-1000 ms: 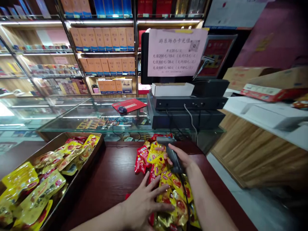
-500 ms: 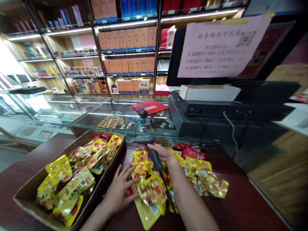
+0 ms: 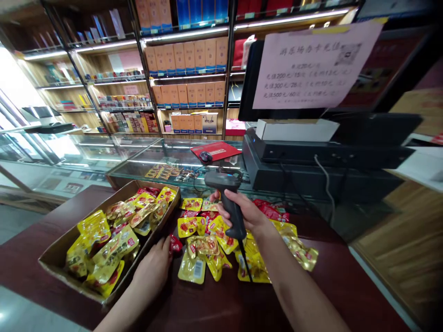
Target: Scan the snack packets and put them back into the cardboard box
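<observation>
My right hand is wrapped round the grip of a black barcode scanner, raised above loose snack packets, its cable hanging down. My left hand is low beside the cardboard box, its fingers curled against a small red snack packet; the thumb is hidden. Under and around the scanner lie yellow snack packets. One gold packet lies with its barcode upward. Yellow, gold and red packets fill much of the box.
A glass display counter runs behind the table, with a red mouse pad and a mouse on it. At the right stand a monitor with a taped paper notice and a black cash drawer. Shelves of boxes line the back.
My right hand has lifted the scanner and tilted it upright. My left hand has drawn back left from the yellow packets to the red packet by the box. The packets lie more spread out.
</observation>
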The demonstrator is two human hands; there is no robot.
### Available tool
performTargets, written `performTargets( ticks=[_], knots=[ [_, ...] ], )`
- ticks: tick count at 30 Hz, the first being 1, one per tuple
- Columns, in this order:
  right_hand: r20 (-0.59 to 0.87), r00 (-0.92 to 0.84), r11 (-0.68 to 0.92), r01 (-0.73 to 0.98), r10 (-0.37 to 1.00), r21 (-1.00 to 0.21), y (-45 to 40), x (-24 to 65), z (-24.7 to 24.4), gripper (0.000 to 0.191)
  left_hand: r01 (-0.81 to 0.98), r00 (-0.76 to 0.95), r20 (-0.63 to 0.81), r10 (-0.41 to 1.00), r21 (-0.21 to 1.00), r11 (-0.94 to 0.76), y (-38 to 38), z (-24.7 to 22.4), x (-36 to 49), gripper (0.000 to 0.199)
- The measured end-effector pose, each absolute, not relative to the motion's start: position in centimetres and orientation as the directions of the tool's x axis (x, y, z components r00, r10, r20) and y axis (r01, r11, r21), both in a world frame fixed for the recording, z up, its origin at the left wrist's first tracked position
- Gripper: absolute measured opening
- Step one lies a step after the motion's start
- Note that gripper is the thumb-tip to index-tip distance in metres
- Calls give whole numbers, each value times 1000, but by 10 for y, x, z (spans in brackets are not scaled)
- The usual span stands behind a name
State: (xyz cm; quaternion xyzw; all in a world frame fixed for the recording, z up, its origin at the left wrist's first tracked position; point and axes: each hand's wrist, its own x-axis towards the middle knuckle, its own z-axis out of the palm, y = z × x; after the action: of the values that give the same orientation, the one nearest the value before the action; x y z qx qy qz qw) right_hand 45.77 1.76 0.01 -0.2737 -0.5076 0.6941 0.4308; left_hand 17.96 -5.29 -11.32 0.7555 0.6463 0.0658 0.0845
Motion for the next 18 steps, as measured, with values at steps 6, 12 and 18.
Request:
performTargets(
  ticks=[6,12,18],
  knots=[
    [-75,-472,-181,-182,879,-967,-21,473,-16,36,956,50,-118,992,294,-13,-52,-94,184,71],
    [-148,-397,-163,-3,906,-987,-35,473,-16,39,542,7,-44,999,840,33,-34,-48,195,40],
    [-153,-322,-151,34,934,-988,-35,480,-19,34,-191,42,-174,984,965,179,40,-62,261,49]
  ],
)
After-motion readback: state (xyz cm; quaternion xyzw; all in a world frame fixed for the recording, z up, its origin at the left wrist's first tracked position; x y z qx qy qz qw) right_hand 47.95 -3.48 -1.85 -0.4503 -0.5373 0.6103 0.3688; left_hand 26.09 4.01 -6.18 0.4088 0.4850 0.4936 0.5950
